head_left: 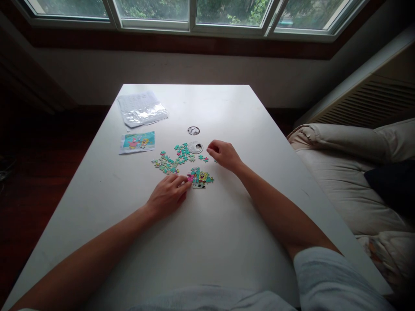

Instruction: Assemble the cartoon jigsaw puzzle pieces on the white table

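Observation:
My left hand [168, 194] lies on the white table [210, 233], fingers closed, pinching a pink puzzle piece [190, 177] against the left edge of a small joined puzzle section [201, 178] with cartoon figures. My right hand [223, 154] hovers to the right of several loose teal puzzle pieces [173, 160], its fingers curled together at their tips; whether they hold a piece I cannot make out.
A picture card [137, 142] and a clear plastic bag on paper [142, 109] lie at the table's far left. A round tin base [195, 147] and its lid [193, 130] sit beyond the pieces. A cushioned sofa [353, 172] stands to the right, windows ahead.

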`<act>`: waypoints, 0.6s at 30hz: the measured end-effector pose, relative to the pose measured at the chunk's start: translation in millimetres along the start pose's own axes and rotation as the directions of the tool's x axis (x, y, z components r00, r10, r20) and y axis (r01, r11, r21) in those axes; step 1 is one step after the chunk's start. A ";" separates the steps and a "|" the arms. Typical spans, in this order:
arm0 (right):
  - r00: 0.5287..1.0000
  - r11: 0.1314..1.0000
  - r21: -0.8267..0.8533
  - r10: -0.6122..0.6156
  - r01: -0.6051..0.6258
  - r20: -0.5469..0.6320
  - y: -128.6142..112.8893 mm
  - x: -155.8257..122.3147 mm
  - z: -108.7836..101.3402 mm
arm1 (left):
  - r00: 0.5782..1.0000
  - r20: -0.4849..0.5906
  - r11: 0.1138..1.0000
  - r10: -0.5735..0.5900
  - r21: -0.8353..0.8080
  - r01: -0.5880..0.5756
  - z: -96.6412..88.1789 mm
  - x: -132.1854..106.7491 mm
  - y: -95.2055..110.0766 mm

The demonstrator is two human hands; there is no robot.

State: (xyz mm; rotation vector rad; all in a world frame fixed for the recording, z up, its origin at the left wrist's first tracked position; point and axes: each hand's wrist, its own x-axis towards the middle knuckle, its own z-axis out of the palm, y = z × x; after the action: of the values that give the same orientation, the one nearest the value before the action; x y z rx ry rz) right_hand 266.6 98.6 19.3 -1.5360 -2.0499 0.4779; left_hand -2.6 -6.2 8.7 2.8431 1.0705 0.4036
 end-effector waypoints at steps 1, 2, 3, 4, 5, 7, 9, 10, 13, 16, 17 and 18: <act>1.000 1.000 -0.011 0.009 -0.009 -0.010 3.9 1.2 1.0 | 1.000 0.007 1.000 0.003 0.001 -0.003 0.2 0.1 0.0; 1.000 1.000 -0.020 0.009 -0.009 -0.015 7.1 2.0 2.7 | 1.000 0.013 1.000 0.004 0.004 -0.004 0.4 0.3 0.0; 1.000 1.000 -0.029 0.002 -0.003 -0.016 9.5 2.3 4.9 | 1.000 0.017 1.000 0.005 0.008 -0.005 0.5 0.5 0.0; 1.000 0.999 -0.036 -0.008 0.008 -0.016 11.2 2.3 7.2 | 1.000 0.019 1.000 0.002 0.012 -0.002 0.6 0.6 0.0; 1.000 0.999 -0.042 -0.021 0.020 -0.016 12.3 2.1 9.5 | 1.000 0.021 1.000 0.000 0.016 -0.001 0.5 0.8 0.0; 0.999 0.998 -0.052 -0.042 0.040 -0.023 13.3 1.3 13.3 | 1.000 0.025 1.000 0.001 0.024 -0.001 -0.1 1.1 0.1; 0.998 0.997 -0.058 -0.053 0.051 -0.032 14.1 0.8 15.4 | 0.999 0.039 0.999 0.006 0.032 -0.007 -1.4 1.5 0.4; 0.998 0.997 -0.061 -0.056 0.053 -0.035 14.7 0.7 15.8 | 0.999 0.047 0.999 0.009 0.034 -0.010 -2.2 1.7 0.7; 0.998 0.997 -0.063 -0.052 0.050 -0.029 17.1 1.2 15.7 | 0.998 0.057 0.999 0.008 0.031 -0.010 -4.3 2.1 1.6; 0.999 0.997 -0.061 -0.047 0.046 -0.014 18.5 1.4 15.9 | 0.999 0.051 1.000 0.005 0.013 -0.006 -4.2 2.0 2.1; 0.999 0.997 -0.059 -0.052 0.051 -0.009 18.4 1.3 16.4 | 0.999 0.050 1.000 0.005 0.006 -0.005 -3.5 1.9 2.0; 0.998 0.997 -0.055 -0.059 0.059 -0.005 17.7 1.1 17.2 | 0.999 0.049 1.000 0.004 0.000 -0.004 -2.6 1.7 2.0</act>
State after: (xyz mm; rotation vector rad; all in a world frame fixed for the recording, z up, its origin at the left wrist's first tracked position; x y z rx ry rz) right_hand 269.7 105.3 -4.3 -1.5016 -2.1128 0.3963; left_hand -0.8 -6.6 12.0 2.8406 1.0562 0.3325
